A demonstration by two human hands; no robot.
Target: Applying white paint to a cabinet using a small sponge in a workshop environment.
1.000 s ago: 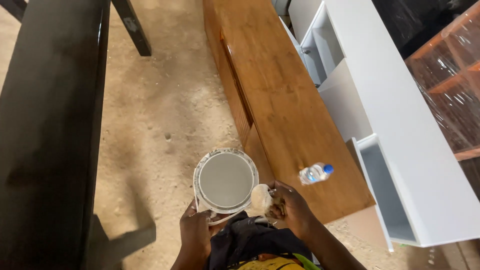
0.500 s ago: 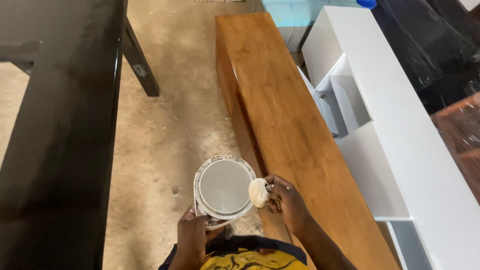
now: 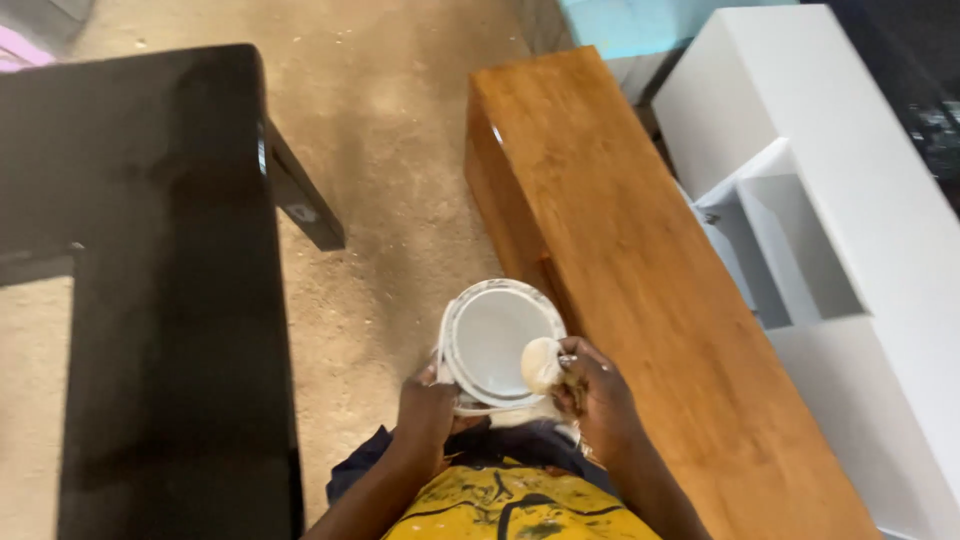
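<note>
My left hand (image 3: 425,410) grips the near rim of a round white tub (image 3: 495,335) filled with pale grey liquid, holding it in front of my body. My right hand (image 3: 598,395) is closed around a balled cream-coloured cloth pad (image 3: 541,363), which sits over the tub's right edge and touches or hovers just above the liquid. Just to the right of both hands runs a long glossy brown wooden cabinet (image 3: 620,260).
A shiny black table (image 3: 150,300) with a slanted leg stands at the left. A white cabinet (image 3: 860,200) with an open compartment lies to the right of the brown one. Sandy floor (image 3: 370,170) runs between the black table and the brown cabinet.
The view has swung forward along the brown cabinet, so the plastic bottle on it has left the frame. The pad in my right hand has moved from the tub's rim to over the liquid.
</note>
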